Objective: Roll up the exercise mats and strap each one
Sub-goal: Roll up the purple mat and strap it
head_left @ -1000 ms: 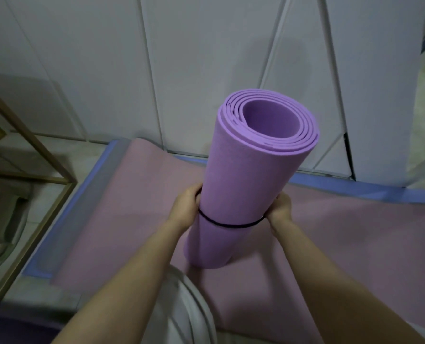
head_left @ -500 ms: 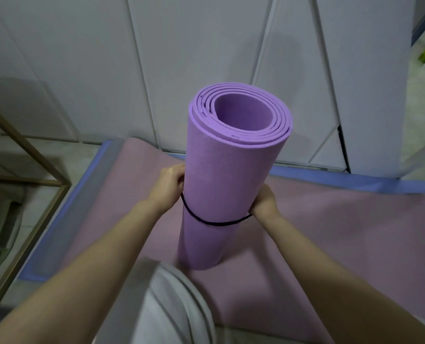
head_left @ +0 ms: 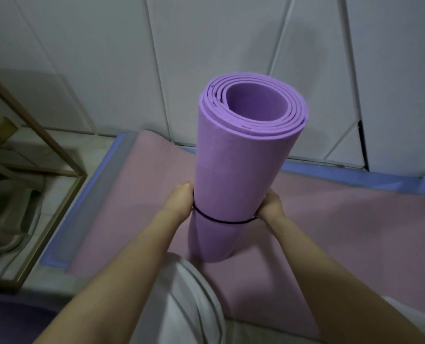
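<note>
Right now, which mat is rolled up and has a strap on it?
The purple mat, standing upright between the left hand and right hand, with a black strap around its lower part. The pink mat and blue mat lie flat.

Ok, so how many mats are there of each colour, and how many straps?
Purple mat, rolled up: 1
Pink mat, lying flat: 1
Blue mat, under the pink one: 1
Black strap, round the purple roll: 1
Total: 4 things, 3 of them mats
The dark purple patch at the bottom left is too unclear to count.
</note>
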